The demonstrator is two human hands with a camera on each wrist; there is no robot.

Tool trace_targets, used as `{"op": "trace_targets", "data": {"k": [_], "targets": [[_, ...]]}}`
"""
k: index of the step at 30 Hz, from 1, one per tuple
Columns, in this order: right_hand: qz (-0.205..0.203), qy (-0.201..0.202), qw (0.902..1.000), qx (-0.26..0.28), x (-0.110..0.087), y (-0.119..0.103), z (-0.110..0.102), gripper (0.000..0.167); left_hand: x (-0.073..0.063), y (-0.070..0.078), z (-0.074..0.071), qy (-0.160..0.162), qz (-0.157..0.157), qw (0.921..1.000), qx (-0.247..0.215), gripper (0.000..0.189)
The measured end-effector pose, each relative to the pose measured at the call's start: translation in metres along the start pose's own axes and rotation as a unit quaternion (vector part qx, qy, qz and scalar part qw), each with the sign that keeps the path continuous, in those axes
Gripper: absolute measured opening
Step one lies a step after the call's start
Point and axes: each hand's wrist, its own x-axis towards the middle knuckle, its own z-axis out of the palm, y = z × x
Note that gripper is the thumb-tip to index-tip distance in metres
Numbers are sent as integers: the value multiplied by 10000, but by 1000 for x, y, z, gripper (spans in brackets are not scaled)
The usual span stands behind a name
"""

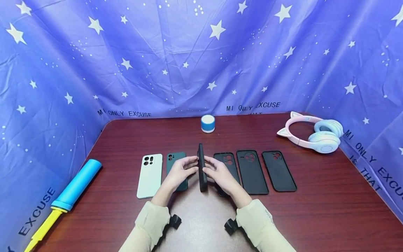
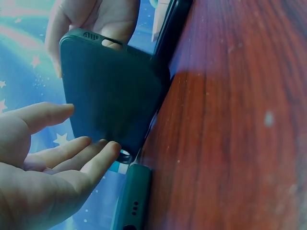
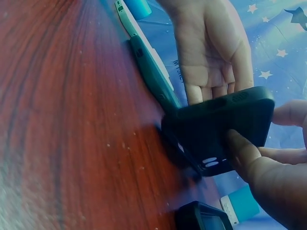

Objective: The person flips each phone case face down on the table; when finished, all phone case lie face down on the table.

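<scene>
A dark phone case (image 1: 201,171) stands on its long edge between my two hands. My left hand (image 1: 182,170) touches one face with spread, fairly straight fingers, its thumb near the upper edge. From the other side, my right hand (image 1: 220,173) rests fingertips on the case, one of them pressing the broad face. In the right wrist view, light shows through cutouts at the far end of the phone case (image 3: 244,120). Left of it lie a pale case (image 1: 149,176) and a dark green case (image 1: 181,183), partly hidden by my left hand.
Three black cases lie to the right: one (image 1: 231,169) partly behind my right hand, a middle one (image 1: 253,176) and an outer one (image 1: 279,171). A blue-and-white cylinder (image 1: 207,124), cat-ear headphones (image 1: 315,134) and a blue-and-yellow pump (image 1: 70,189) stand or lie around them.
</scene>
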Motion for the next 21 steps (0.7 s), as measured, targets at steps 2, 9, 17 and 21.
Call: {"op": "trace_targets", "data": {"k": [2,9,17,21], "targets": [[-22,29,10000,-21,0,0,-1,57,0,0,0,62,-39,10000,33,48],[-71,208,9995,-209,2,0,-5,57,-1,1,1,280,-58,9995,129,48],[-68,330,9985,-426,3,5,-11,59,-3,1,1,575,-82,9971,493,48],[46,425,9964,-729,4,7,-13,59,-3,1,0,620,-167,9962,585,49]]}}
